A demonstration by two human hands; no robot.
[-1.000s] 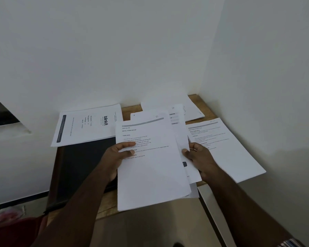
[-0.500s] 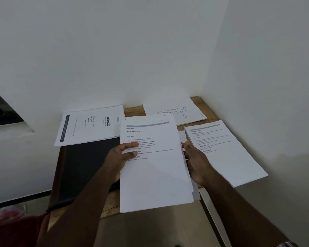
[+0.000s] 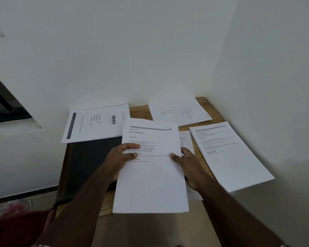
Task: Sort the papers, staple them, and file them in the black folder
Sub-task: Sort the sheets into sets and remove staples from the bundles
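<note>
Since the earlier frame, both hands have squared the paper stack at frame centre; the right hand now pinches its right edge, thumb on top. Left hand fingers grip the left edge. Black folder lies on the tabletop, centre left.

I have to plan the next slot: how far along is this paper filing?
Sorting is partly done: three piles lie on the desk. Left hand and right hand hold another stack. Stapling and filing remain; the black folder lies closed.
</note>
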